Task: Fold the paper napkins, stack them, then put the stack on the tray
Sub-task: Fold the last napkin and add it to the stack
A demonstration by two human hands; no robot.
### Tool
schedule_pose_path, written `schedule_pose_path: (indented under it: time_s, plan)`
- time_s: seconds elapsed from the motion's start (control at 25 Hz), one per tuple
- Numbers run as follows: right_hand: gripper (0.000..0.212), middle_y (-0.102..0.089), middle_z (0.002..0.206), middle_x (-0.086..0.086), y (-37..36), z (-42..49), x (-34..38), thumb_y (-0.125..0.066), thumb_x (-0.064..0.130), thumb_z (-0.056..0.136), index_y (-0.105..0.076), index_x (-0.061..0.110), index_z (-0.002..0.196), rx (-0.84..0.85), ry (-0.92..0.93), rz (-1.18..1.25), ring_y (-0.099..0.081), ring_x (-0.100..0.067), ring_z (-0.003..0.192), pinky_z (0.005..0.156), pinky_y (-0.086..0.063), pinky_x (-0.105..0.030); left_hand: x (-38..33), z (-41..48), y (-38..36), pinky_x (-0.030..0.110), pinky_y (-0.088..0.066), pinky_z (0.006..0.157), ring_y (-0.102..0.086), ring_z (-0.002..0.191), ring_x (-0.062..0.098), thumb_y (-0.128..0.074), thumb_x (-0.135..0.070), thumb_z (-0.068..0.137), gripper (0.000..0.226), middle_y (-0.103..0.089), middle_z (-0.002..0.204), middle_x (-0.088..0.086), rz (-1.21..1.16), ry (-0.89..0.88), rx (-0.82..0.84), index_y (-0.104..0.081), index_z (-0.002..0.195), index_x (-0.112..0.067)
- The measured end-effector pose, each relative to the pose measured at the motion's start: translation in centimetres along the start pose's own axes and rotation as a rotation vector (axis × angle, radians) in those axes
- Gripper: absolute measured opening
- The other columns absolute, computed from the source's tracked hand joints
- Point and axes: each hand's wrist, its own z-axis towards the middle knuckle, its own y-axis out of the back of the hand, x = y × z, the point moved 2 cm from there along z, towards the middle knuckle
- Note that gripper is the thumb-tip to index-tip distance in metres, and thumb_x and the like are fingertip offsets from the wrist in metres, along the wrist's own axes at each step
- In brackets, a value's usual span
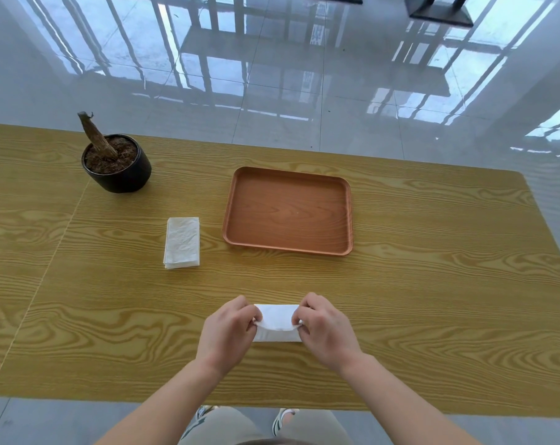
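Pinching a white napkin [277, 322] at each end, your left hand [229, 330] and right hand [325, 329] hold it near the table [433, 284] edge; the tray [288, 211] sits beyond, folded stack [181, 243] left of it.

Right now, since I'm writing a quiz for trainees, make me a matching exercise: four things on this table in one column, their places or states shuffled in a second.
1. single white paper napkin, partly folded
2. stack of white paper napkins
3. brown rectangular wooden tray
4. black round pot of soil

a. holds nothing
b. far left of the table
c. pinched by the left hand and right hand
d. lies just left of the tray

Pairs: 1-c, 2-d, 3-a, 4-b.
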Motion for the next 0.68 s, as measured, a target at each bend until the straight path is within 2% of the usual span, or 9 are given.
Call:
schedule_pose_path:
  time_s: [0.12,0.32,0.44,0.52,0.56,0.6,0.64,0.68]
  plan:
    - [0.010,-0.060,0.096,0.003,-0.9,-1.0,0.1,-0.062,0.010,0.089,-0.070,0.016,0.091,0.019,0.017,-0.007,-0.058,-0.019,0.094,0.064,-0.053,-0.039,-0.3,-0.7,-0.4,0.034,-0.044,0.040,-0.054,0.055,0.025,-0.075,0.006,0.062,0.022,-0.057,0.067,0.002,0.182,-0.199,0.036,-0.064,0.068,-0.012]
    - [0.023,-0.057,0.101,0.003,-1.6,-1.4,-0.4,-0.054,0.007,0.082,-0.069,0.017,0.096,0.086,-0.008,-0.031,-0.055,-0.019,0.100,0.067,-0.052,-0.037,0.0,-1.5,-1.1,0.036,-0.043,0.044,-0.051,0.061,0.024,-0.068,0.004,0.059,0.020,-0.052,0.073,0.001,0.264,-0.228,0.090,-0.062,0.070,-0.013]
    - [0.030,-0.058,0.103,0.005,-1.4,-1.9,-0.3,-0.053,0.009,0.075,-0.070,0.018,0.098,0.058,-0.007,-0.022,-0.056,-0.021,0.099,0.066,-0.052,-0.035,-0.1,-2.2,-1.2,0.036,-0.047,0.060,-0.055,0.076,0.026,-0.060,-0.004,0.064,0.019,-0.053,0.089,0.003,0.264,-0.261,0.026,-0.063,0.080,-0.014]
    - [0.034,-0.063,0.116,0.006,-1.4,-2.2,0.1,-0.057,0.014,0.079,-0.069,0.019,0.111,-0.014,0.043,-0.062,-0.058,-0.023,0.106,0.080,-0.055,-0.037,-0.1,-2.7,-1.7,0.041,-0.050,0.089,-0.059,0.111,0.031,-0.053,-0.014,0.076,0.033,-0.058,0.121,0.009,0.291,-0.287,0.029,-0.066,0.106,-0.014]
    - [0.040,-0.061,0.132,0.005,-1.6,-2.2,0.3,-0.056,0.019,0.086,-0.064,0.020,0.125,-0.005,0.068,-0.099,-0.055,-0.024,0.120,0.096,-0.052,-0.039,-0.1,-2.9,-2.2,0.044,-0.042,0.104,-0.049,0.131,0.032,-0.052,-0.021,0.082,0.043,-0.052,0.140,0.011,0.306,-0.287,0.060,-0.061,0.124,-0.013]
    - [0.048,-0.048,0.152,0.004,-2.0,-2.3,0.4,-0.051,0.027,0.093,-0.052,0.022,0.141,0.047,0.085,-0.147,-0.042,-0.024,0.139,0.113,-0.041,-0.042,-0.1,-3.2,-2.7,0.046,-0.031,0.114,-0.036,0.143,0.030,-0.052,-0.030,0.087,0.055,-0.040,0.154,0.012,0.325,-0.282,0.101,-0.051,0.138,-0.011]
    - [0.056,-0.026,0.165,0.006,-2.7,-2.4,0.5,-0.042,0.036,0.099,-0.034,0.024,0.154,0.117,0.098,-0.202,-0.021,-0.022,0.153,0.124,-0.023,-0.043,0.0,-3.6,-3.3,0.046,-0.021,0.117,-0.025,0.148,0.028,-0.050,-0.041,0.091,0.065,-0.029,0.160,0.011,0.349,-0.275,0.140,-0.040,0.148,-0.010]
    - [0.063,-0.005,0.170,0.008,-3.4,-2.6,0.5,-0.034,0.045,0.102,-0.018,0.025,0.159,0.182,0.105,-0.249,0.001,-0.018,0.156,0.127,-0.006,-0.044,0.2,-3.9,-3.7,0.046,-0.016,0.118,-0.019,0.150,0.026,-0.046,-0.051,0.094,0.073,-0.021,0.163,0.010,0.377,-0.264,0.175,-0.032,0.152,-0.009]
